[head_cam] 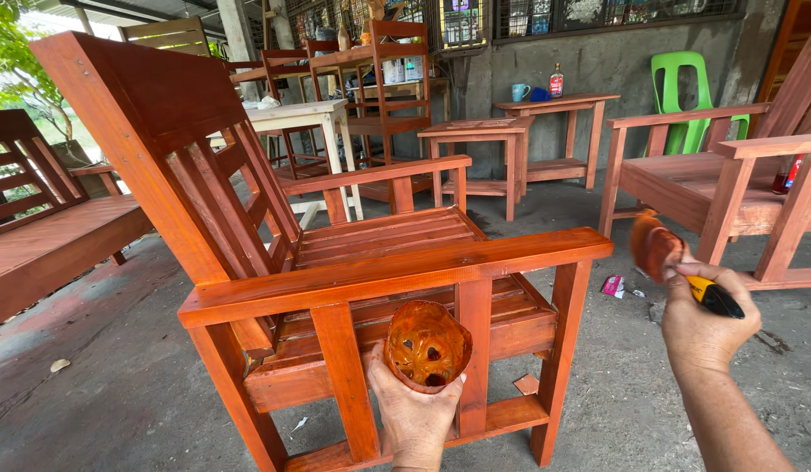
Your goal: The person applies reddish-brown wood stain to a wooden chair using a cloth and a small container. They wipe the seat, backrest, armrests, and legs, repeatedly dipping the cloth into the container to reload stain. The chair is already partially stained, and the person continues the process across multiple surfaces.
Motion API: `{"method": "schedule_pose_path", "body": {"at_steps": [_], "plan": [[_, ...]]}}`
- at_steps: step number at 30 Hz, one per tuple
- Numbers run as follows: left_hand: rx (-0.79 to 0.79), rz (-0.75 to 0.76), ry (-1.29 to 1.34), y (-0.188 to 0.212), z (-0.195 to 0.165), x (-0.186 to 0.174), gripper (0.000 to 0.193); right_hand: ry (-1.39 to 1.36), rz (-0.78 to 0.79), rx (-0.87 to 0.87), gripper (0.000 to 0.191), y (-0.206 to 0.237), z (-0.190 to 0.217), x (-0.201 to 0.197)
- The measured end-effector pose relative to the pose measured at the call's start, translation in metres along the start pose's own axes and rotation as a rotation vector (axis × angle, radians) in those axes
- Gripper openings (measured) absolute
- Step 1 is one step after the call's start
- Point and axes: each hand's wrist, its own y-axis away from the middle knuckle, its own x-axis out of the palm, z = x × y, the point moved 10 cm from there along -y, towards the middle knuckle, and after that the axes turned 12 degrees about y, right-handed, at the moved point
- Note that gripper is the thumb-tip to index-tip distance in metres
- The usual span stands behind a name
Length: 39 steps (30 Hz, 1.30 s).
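Right now the cut-off plastic cup [427, 346], stained orange inside and out, sits low in the middle of the view, tipped so its open mouth faces the camera, just in front of the side frame of the wooden armchair [335, 262]. The left hand [414, 411] comes up from the bottom edge, palm toward the chair, fingers wrapped tight around the cup's base. Over to the right, the right hand [704, 319] is raised with the wrist bent, fingers closed round the yellow-and-black handle of a paintbrush [676, 262]; the bristles, loaded with orange stain, point up and left, near the end of the chair's armrest but clear of it. The forearm runs down to the lower right corner.

The armchair gleams reddish-orange, slatted seat and back, broad flat armrests. It stands on a rough grey concrete floor [134, 385] with scraps of litter about. A bench [47, 245] in the same colour sits to the left, another armchair [720, 175] to the right. Further back stand small stained tables [475, 140], a green plastic chair [685, 96] against a grey wall, and a blue mug [520, 92] beside a bottle [556, 81].
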Motion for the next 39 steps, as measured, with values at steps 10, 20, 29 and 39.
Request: {"method": "schedule_pose_path", "body": {"at_steps": [10,20,29,39], "plan": [[-0.049,-0.025,-0.064,-0.002,0.01,-0.028,0.125,-0.073,0.104,-0.199,0.019,0.091,0.142,0.057],[0.045,-0.081,-0.029,-0.005,0.003,-0.055,0.121,-0.373,0.429,-0.153,0.015,0.131,0.188,0.108],[-0.036,-0.074,-0.083,-0.004,0.007,-0.059,0.123,-0.031,0.265,-0.13,0.017,0.074,0.133,0.049],[-0.101,-0.005,-0.081,-0.003,0.009,-0.041,0.127,0.022,0.569,-0.428,0.028,0.083,0.168,0.07]]}}
